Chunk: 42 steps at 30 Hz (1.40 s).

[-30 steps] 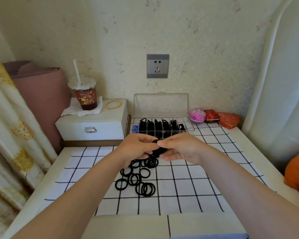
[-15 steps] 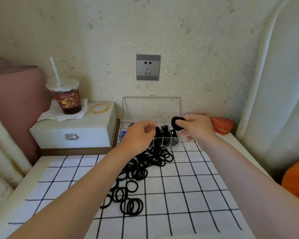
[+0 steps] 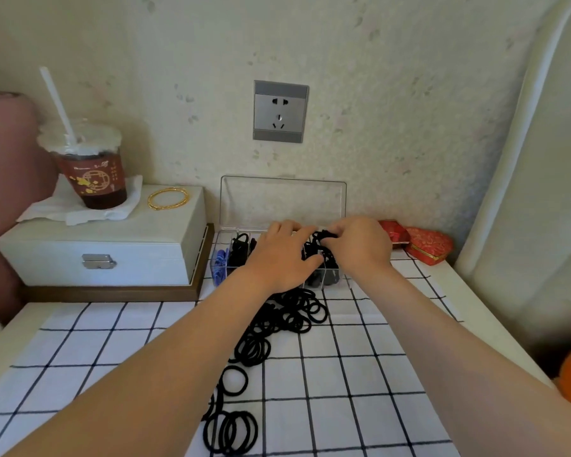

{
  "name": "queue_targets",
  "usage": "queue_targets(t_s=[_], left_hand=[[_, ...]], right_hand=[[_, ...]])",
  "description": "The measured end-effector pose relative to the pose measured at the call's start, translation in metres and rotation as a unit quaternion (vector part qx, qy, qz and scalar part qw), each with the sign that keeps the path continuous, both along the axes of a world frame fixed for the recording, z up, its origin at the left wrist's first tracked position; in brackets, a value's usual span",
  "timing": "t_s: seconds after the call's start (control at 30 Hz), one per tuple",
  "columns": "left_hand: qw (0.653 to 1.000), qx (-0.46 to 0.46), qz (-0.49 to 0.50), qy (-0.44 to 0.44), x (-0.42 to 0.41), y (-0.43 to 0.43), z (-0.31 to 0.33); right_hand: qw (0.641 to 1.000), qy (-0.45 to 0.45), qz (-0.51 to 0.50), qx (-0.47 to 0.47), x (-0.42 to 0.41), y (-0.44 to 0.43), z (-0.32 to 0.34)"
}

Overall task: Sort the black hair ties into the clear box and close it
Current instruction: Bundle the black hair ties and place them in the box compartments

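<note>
Black hair ties [image 3: 279, 324]: a large loose heap, unsorted, lying on the checked cloth [image 3: 343, 374] in a trail that runs from just in front of the box toward the near edge, with a separate cluster of rings [image 3: 231, 435] nearest the viewer; clear box [image 3: 219, 275]: divided into compartments, standing at the back of the surface against the wall, with several compartments already stocked with black ties [image 3: 239, 250], the leftmost one showing blue ties [image 3: 221, 263]; lid [image 3: 282, 201]: raised upright against the wall, not yet closed; progress, as judged: partly done, one batch going in now, most of the heap left to gather and place, and the closing of the lid last of all; bundle [image 3: 325, 235]: a small bunch of black ties held over the right-hand compartments of the box, at or just above the dividers; right hand [image 3: 360, 249]: fingers curled, pinching the bundle at the fingertips; left hand [image 3: 279, 258]: back toward the viewer, fingers reaching forward over the middle of the box toward the bundle, thumb spread, fingertips hidden, so whether it grips the bundle or only steadies it cannot be told; surroundings: white case [image 3: 112, 255] left of the box, carrying an iced drink [image 3: 93, 173] on a napkin and a gold bangle [image 3: 168, 198]; red boxes [image 3: 426, 244] just right of the clear box; wall socket [image 3: 280, 111] above
</note>
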<state>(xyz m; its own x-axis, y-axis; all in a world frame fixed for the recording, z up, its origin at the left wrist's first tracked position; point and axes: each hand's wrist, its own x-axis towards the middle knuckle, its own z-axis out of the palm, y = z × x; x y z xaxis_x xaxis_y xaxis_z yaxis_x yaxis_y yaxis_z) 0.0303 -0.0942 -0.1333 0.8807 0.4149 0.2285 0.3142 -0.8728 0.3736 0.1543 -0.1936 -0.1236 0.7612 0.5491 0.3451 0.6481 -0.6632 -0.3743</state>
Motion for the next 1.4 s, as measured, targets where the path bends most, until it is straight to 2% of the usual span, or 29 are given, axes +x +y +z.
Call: queue_targets(t_s=[0.1,0.17,0.23,0.33,0.47,0.6,0.77,0.93,1.03,1.2,1.4], left_hand=[[1.0,0.018,-0.002,0.005,0.001,0.001,-0.002],[1.0,0.027,-0.005,0.011,0.001,0.001,-0.003],[0.999,0.032,-0.01,0.015,0.001,0.001,-0.003],[0.998,0.042,-0.016,0.037,0.0,0.0,-0.001],[0.997,0.04,-0.014,0.066,0.001,-0.003,0.005],[0.997,0.036,-0.012,0.064,-0.001,-0.004,0.004],[0.998,0.055,-0.012,0.042,-0.006,-0.006,0.002],[0.997,0.056,-0.021,0.042,-0.009,-0.004,0.0],[0.999,0.041,-0.022,0.026,-0.012,-0.005,0.001],[0.997,0.048,-0.019,-0.05,-0.033,-0.008,0.007],[0.99,0.07,-0.02,-0.12,-0.081,-0.014,0.012]], right_hand=[[0.986,-0.086,0.006,-0.141,-0.002,0.004,0.002],[0.979,-0.074,0.019,-0.187,-0.004,0.004,0.005],[0.976,-0.025,0.06,-0.207,-0.001,0.001,0.009],[0.968,0.071,0.138,-0.196,0.006,-0.009,0.017],[0.968,0.131,0.189,-0.103,0.01,-0.026,0.025],[0.977,0.046,0.19,-0.082,0.006,-0.034,0.025],[0.952,-0.034,0.209,-0.222,-0.012,-0.032,0.012],[0.944,-0.041,0.206,-0.253,-0.013,-0.031,0.008],[0.953,-0.035,0.218,-0.208,-0.012,-0.031,0.013],[0.962,-0.039,0.23,-0.141,-0.021,-0.039,0.028],[0.961,-0.025,0.273,-0.047,-0.068,-0.051,0.036]])
